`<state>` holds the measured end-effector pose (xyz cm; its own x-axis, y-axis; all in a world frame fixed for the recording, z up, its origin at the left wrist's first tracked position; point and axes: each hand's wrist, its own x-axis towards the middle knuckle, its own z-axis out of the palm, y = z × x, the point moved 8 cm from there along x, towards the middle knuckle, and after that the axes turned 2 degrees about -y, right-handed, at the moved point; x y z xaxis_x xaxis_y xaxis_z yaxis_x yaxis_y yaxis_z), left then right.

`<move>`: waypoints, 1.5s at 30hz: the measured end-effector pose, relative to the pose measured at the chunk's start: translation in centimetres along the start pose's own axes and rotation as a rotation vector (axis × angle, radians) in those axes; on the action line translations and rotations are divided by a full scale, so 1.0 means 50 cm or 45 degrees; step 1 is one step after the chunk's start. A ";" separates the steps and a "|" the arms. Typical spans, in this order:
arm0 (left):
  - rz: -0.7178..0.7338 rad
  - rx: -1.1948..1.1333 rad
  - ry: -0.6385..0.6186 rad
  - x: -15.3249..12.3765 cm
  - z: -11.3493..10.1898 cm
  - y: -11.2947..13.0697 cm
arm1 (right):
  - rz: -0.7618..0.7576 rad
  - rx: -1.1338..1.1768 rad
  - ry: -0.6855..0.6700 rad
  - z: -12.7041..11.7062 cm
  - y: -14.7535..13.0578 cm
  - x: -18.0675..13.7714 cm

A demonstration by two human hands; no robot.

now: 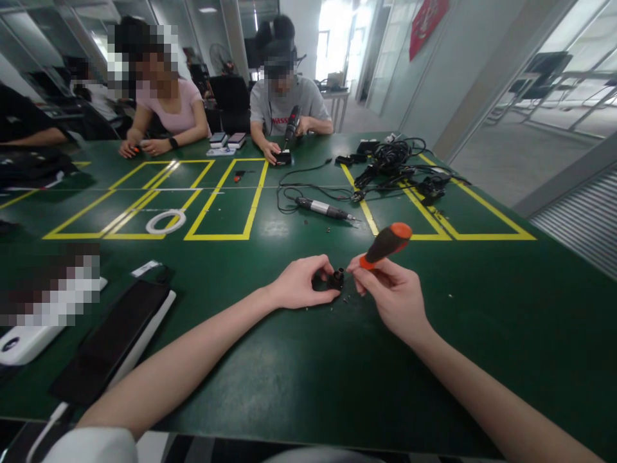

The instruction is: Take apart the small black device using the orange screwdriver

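My left hand rests on the green table, its fingers curled around a small black part. My right hand grips a screwdriver with a black and orange handle, the handle slanting up to the right and the tip pointing down at the black part. Tiny screws lie scattered on the table just in front of both hands.
An electric screwdriver with its cable lies beyond my hands, near a tangle of black cables. A white ring sits among yellow floor-tape lines. Black and white devices lie at left. Two other people work at the far edge.
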<state>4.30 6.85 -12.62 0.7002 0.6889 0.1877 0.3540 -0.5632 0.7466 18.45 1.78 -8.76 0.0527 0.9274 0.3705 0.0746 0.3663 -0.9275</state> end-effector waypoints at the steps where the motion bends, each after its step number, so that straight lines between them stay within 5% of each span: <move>1: 0.000 0.008 0.002 0.000 0.001 -0.001 | -0.001 0.014 -0.015 0.001 0.000 0.001; 8: 0.012 0.046 0.003 -0.003 0.006 -0.001 | 0.038 0.198 -0.007 0.005 0.005 -0.002; 45: 0.034 0.053 0.005 -0.006 0.000 0.004 | 0.041 0.189 -0.154 0.023 0.012 -0.001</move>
<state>4.17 6.56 -12.53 0.7074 0.6750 0.2096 0.3605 -0.5997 0.7144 17.33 2.04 -9.41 -0.0680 0.9379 0.3400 -0.0733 0.3352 -0.9393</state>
